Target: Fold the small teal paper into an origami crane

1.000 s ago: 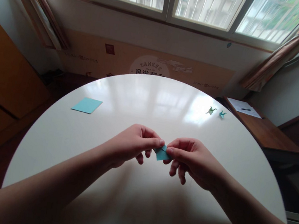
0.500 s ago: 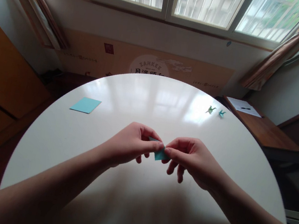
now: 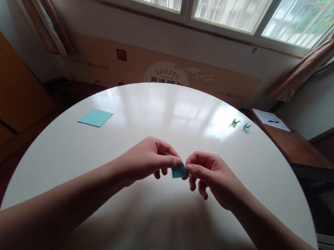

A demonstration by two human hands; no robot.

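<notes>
A small folded piece of teal origami paper [image 3: 179,171] is held above the table between both hands. My left hand [image 3: 157,157] pinches its left part between thumb and fingers, hiding some of it. At its right edge, my right hand [image 3: 207,170] grips the paper with thumb and forefinger, the other fingers curled loosely below. Exact folds are too small to make out.
On the round white table [image 3: 144,108] a light-blue square of paper [image 3: 95,117] lies at the left. A green paper crane [image 3: 234,123] and a blue paper crane [image 3: 247,127] stand at the far right. Beyond is a wooden desk [image 3: 304,148] with a white sheet [image 3: 270,119].
My right thumb and forefinger have shifted very slightly right along the folded paper, and the gap between the hands is a little wider. My left hand has barely moved.
</notes>
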